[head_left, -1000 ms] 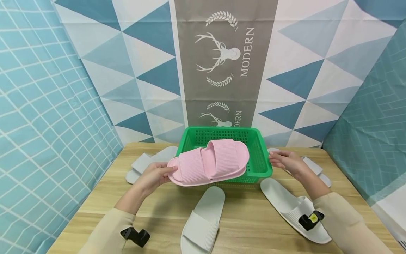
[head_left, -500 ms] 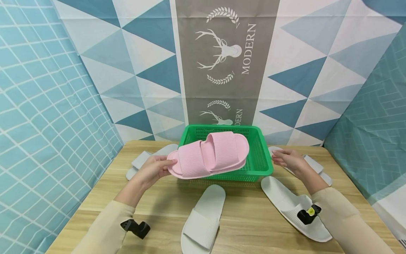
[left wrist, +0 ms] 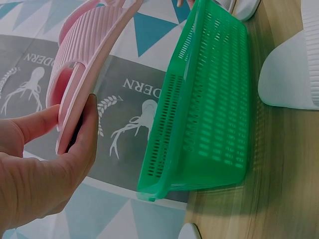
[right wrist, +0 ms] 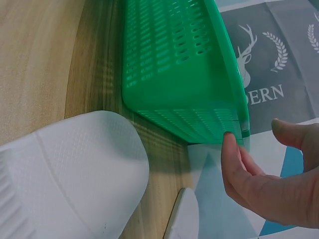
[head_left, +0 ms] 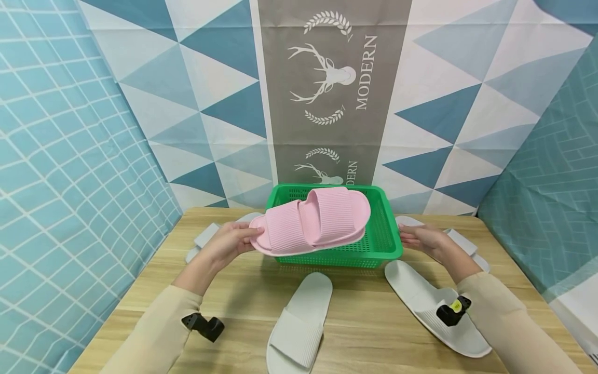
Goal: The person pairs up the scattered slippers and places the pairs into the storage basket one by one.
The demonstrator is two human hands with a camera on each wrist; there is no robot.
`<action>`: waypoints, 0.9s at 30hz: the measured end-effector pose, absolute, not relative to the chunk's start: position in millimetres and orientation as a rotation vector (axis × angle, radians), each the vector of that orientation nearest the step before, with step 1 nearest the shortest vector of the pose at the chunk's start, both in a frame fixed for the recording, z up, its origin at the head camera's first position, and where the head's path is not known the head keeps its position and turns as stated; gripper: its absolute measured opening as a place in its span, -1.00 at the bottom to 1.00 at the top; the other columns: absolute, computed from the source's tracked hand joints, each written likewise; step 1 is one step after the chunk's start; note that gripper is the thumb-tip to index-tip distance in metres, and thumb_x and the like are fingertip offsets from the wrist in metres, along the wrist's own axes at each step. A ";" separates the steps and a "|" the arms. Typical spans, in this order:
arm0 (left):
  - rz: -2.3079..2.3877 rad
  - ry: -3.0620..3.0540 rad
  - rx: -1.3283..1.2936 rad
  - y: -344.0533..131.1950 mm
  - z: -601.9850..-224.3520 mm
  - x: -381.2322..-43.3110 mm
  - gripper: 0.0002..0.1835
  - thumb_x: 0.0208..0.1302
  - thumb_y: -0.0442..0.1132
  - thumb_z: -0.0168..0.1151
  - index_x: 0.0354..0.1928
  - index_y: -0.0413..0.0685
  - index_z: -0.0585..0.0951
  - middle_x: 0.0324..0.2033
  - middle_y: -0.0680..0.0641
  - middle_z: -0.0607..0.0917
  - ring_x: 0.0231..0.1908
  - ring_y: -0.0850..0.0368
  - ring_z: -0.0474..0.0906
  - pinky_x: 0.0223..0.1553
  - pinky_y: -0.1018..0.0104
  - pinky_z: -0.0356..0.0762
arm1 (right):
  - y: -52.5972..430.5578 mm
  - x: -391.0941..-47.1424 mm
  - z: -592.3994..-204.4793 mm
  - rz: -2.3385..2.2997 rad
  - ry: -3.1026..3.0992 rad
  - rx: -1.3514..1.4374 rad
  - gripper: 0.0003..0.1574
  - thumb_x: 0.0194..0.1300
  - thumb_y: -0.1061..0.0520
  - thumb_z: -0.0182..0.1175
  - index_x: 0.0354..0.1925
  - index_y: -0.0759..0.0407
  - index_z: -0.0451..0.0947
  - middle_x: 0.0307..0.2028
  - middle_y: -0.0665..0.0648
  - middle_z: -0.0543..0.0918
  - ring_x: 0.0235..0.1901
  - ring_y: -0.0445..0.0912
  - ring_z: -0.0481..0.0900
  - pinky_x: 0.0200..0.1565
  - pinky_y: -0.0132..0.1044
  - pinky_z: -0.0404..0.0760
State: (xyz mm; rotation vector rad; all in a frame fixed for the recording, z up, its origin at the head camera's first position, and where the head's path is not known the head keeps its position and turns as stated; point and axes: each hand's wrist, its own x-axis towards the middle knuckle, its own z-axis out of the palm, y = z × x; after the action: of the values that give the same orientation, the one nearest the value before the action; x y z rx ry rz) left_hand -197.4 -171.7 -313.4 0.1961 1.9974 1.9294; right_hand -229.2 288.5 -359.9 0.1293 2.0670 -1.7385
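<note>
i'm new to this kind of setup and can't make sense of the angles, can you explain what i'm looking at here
There is no machine: these are a person's own two bare hands. The wide picture comes from a camera worn on the head, looking forward and down. The two tilted close-ups come from small black cameras on the wrists, one per arm.

On a wooden table stands a green basket, with four white slippers lying around it. The left hand pinches the pink slippers by one end, holding them in the air. The right hand holds nothing; its fingertips are right by the basket's rim, perhaps touching it.
</note>
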 end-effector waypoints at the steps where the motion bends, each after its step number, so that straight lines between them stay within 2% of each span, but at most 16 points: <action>1: 1.927 1.996 0.199 -171.6 -313.0 -197.7 -0.61 0.39 -0.31 0.06 0.11 -0.50 0.40 -0.35 0.11 0.68 -0.29 0.32 0.66 -0.15 0.47 0.66 | 288.6 -229.9 -360.2 -1.755 2.041 0.138 -0.18 0.47 -0.03 -0.05 0.40 0.51 -0.01 -0.27 -0.15 0.64 -0.24 -0.36 0.64 0.02 -0.36 0.65; 4: 1.935 1.989 0.188 -171.1 -311.0 -198.4 -0.63 0.39 -0.32 0.05 0.09 -0.50 0.40 -0.36 0.10 0.68 -0.31 0.32 0.66 -0.17 0.47 0.66 | 289.2 -231.8 -361.7 -1.810 1.964 0.170 -0.40 0.46 0.00 -0.01 0.28 0.36 0.26 -0.33 -0.15 0.67 -0.26 -0.32 0.65 -0.07 -0.40 0.67; 6: 1.940 1.986 0.179 -170.9 -309.6 -199.2 -0.67 0.39 -0.32 0.05 0.05 -0.48 0.42 -0.37 0.09 0.67 -0.32 0.32 0.65 -0.18 0.48 0.66 | 290.1 -233.3 -363.6 -1.850 1.913 0.183 -0.63 0.46 0.03 -0.01 0.08 0.21 0.46 -0.34 -0.13 0.68 -0.27 -0.29 0.65 -0.09 -0.40 0.68; 8: 1.948 1.984 0.166 -170.7 -308.0 -200.0 -0.73 0.38 -0.33 0.05 -0.01 -0.43 0.46 -0.37 0.08 0.66 -0.33 0.32 0.65 -0.19 0.48 0.66 | 290.7 -234.3 -365.5 -1.889 1.863 0.193 -0.79 0.45 0.05 0.00 -0.14 0.06 0.56 -0.35 -0.10 0.68 -0.27 -0.27 0.66 -0.12 -0.41 0.68; 12: 1.949 1.985 0.161 -170.9 -305.8 -201.8 -0.77 0.38 -0.33 0.06 -0.06 -0.37 0.50 -0.38 0.08 0.66 -0.34 0.32 0.65 -0.19 0.48 0.66 | 292.3 -235.3 -368.6 -1.941 1.782 0.193 -0.74 0.45 0.10 0.00 -0.32 -0.04 0.60 -0.34 -0.07 0.67 -0.27 -0.25 0.65 -0.13 -0.42 0.68; 20: 1.930 1.987 0.162 -167.7 -302.5 -208.8 -0.54 0.39 -0.31 0.05 0.19 -0.55 0.33 -0.34 0.09 0.66 -0.30 0.33 0.65 -0.15 0.48 0.66 | 293.2 -233.9 -368.9 -1.925 1.750 0.187 -0.73 0.46 0.15 -0.03 -0.32 -0.02 0.58 -0.33 -0.06 0.64 -0.28 -0.28 0.64 -0.14 -0.45 0.67; 27: 1.931 1.985 0.163 -161.3 -297.2 -217.0 -0.52 0.38 -0.32 0.06 0.20 -0.58 0.33 -0.32 0.06 0.66 -0.29 0.31 0.65 -0.15 0.48 0.66 | 290.5 -235.0 -369.3 -1.912 1.728 0.195 -0.73 0.46 0.18 -0.04 -0.33 0.03 0.56 -0.36 -0.05 0.65 -0.31 -0.26 0.66 -0.13 -0.45 0.67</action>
State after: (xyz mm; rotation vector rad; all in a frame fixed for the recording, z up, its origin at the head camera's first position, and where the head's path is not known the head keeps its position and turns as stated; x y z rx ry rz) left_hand -217.0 -161.3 -297.2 0.1628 1.9850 1.9314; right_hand -235.0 290.5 -369.3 0.1945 1.7283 -1.9122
